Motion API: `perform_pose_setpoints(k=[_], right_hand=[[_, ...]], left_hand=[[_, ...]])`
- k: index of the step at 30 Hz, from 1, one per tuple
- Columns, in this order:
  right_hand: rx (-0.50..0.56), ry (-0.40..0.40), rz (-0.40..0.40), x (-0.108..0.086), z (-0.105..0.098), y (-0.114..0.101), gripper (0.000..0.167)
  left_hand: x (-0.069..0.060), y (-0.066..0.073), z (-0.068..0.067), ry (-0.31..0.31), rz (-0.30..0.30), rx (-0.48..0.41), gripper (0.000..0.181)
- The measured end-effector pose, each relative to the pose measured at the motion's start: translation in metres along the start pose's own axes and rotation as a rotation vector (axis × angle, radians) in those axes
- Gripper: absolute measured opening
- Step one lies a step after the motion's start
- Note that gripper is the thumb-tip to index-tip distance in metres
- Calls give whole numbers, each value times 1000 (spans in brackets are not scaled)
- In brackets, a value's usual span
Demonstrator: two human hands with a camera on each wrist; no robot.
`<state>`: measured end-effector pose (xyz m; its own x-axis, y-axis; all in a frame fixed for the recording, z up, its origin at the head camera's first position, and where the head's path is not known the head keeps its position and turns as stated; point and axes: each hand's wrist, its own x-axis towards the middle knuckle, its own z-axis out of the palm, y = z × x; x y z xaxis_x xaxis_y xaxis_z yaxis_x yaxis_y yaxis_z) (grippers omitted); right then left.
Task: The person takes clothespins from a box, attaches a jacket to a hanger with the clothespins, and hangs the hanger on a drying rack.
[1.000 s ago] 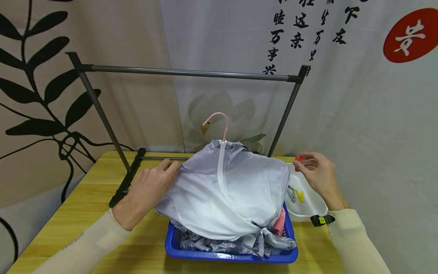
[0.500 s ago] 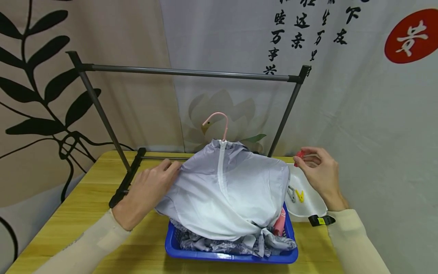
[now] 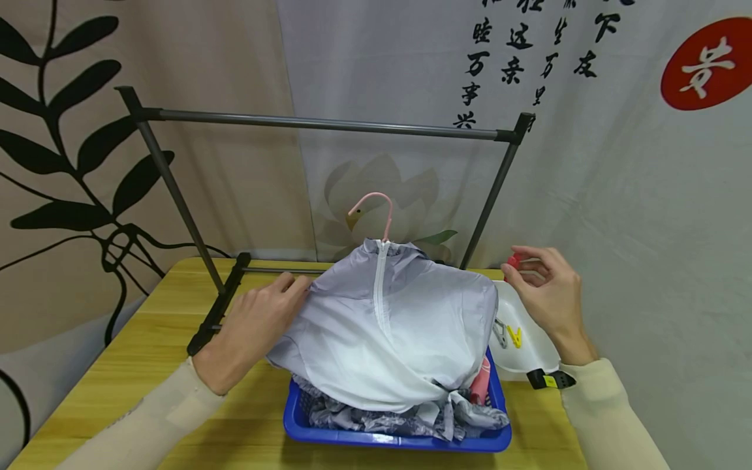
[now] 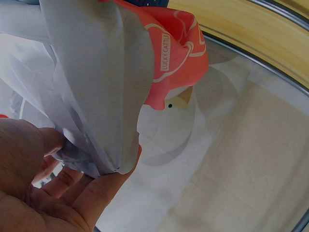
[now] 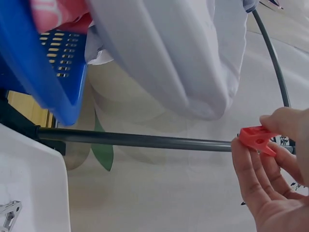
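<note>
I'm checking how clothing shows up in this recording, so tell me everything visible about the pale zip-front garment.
The pale garment shades from lavender-grey at the collar to near white lower down, in what looks like thin, smooth fabric. A white zip runs down from the collar, and a pink hanger hook rises from the neck. Its creased front faces the person, above the blue basket. The left hand grips its edge on that side.

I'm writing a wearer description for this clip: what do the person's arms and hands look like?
The sleeves are long and cream, reaching the wrists. The left hand and right hand are bare, without gloves. By the right cuff juts a black strap-like piece with a yellow patch.
</note>
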<state>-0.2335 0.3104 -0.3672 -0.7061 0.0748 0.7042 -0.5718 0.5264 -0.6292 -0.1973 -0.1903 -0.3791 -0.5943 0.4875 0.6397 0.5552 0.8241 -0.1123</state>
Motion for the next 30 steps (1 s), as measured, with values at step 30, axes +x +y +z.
perform_pose_setpoints(k=[30], right_hand=[[109,-47,-117,3,23,-46,33]], left_hand=[[-1,0,-2,-7,6,-2,23]])
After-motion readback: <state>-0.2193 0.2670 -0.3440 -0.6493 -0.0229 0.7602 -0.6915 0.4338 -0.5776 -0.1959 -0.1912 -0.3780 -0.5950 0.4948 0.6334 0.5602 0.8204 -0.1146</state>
